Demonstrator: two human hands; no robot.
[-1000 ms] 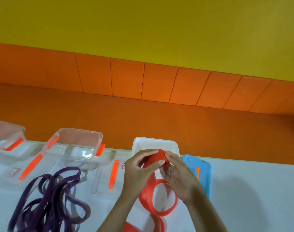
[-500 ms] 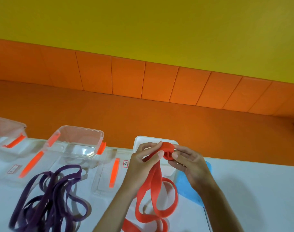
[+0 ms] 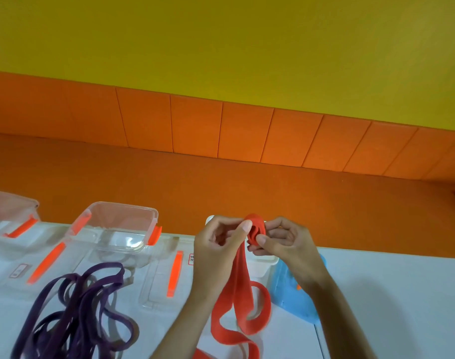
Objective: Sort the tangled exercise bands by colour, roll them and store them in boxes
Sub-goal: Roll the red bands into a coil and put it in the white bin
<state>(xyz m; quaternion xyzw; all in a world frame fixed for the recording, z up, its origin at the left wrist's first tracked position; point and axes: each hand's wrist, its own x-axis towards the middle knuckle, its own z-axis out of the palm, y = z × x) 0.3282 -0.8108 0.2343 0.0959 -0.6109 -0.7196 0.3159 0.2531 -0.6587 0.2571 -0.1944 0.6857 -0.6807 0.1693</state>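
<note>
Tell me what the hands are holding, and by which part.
The left hand and right hand pinch the flat red rubber exercise band at its rolled-up end.

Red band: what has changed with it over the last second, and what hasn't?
The left hand and right hand kept hold of the red band and wound its top into a tighter roll. The strip below it now hangs straighter. The purple bands and clear box stayed put.
</note>
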